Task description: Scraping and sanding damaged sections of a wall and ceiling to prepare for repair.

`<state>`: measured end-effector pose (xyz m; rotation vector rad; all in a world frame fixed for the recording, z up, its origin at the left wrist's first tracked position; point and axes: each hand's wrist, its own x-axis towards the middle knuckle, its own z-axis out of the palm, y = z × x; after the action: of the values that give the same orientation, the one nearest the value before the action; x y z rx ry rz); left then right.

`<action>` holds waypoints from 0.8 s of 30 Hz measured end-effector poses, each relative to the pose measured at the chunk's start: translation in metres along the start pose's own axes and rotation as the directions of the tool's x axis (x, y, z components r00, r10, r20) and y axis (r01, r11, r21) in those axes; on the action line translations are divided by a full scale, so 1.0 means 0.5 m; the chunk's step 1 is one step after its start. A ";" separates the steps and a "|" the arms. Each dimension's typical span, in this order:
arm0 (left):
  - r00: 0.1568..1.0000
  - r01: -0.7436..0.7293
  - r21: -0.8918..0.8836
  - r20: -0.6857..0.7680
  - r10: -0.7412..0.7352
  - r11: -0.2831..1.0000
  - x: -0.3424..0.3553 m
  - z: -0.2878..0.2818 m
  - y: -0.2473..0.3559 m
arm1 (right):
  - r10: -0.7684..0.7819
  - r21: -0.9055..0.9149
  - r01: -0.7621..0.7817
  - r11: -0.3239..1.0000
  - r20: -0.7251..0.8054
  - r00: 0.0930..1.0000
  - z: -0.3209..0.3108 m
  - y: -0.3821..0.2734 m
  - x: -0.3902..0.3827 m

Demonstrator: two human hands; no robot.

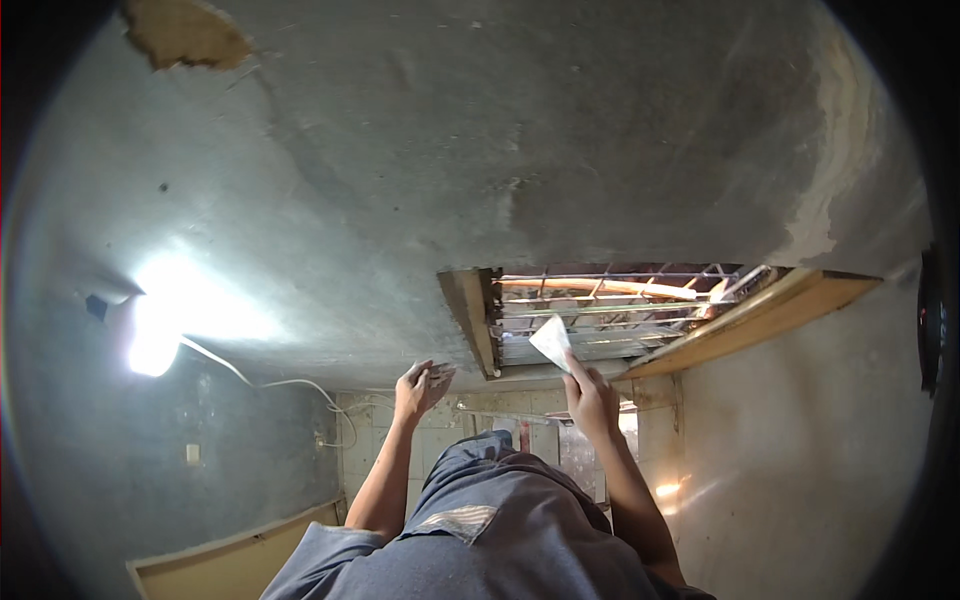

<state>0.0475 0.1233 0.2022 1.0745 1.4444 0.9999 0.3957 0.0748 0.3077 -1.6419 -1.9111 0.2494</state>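
Observation:
My right hand [594,402] is closed around a putty knife [550,342]. Its flared, whitish blade points up and left, in front of the barred window opening [610,310]; the handle is mostly hidden in my fingers. To the left, my left hand [421,390] is raised beside the grey plastered wall [370,200], its fingers loosely bent and apart, with whitish smears on them. I make out nothing held in that hand, and whether it touches the wall I cannot tell.
Wooden frame pieces [755,322] edge the window. A bright lamp [155,335] glows at the left, its white cable [290,381] running along the wall. Low at the left is a yellowish panel [235,560]. Bare brown patch [190,35] marks the surface at the upper left.

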 end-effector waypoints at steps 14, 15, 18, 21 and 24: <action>0.868 -0.078 0.703 0.397 -0.299 0.707 -0.002 0.046 -0.041 | 0.898 0.048 -0.912 0.406 -0.207 0.389 0.147 0.307 -0.524; 0.834 -0.108 0.587 0.493 -0.249 0.802 -0.005 0.069 -0.036 | 0.874 -0.009 -0.917 0.399 -0.298 0.383 0.153 0.328 -0.551; 0.773 -0.174 0.658 0.552 -0.312 0.732 -0.010 0.120 -0.028 | 0.871 -0.063 -0.942 0.330 -0.365 0.330 0.177 0.359 -0.602; 0.737 -0.336 0.685 0.619 -0.272 0.647 -0.006 0.166 -0.042 | 0.915 0.023 -0.979 0.203 -0.360 0.181 0.203 0.384 -0.597; 0.624 -0.285 0.557 0.726 -0.291 0.780 -0.029 0.251 -0.037 | 0.924 0.042 -0.996 0.074 -0.378 0.052 0.209 0.407 -0.642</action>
<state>0.1710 0.1095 0.1723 1.7200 0.9938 -0.1083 0.5258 -0.1604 0.0194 -2.7380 -0.1828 0.2501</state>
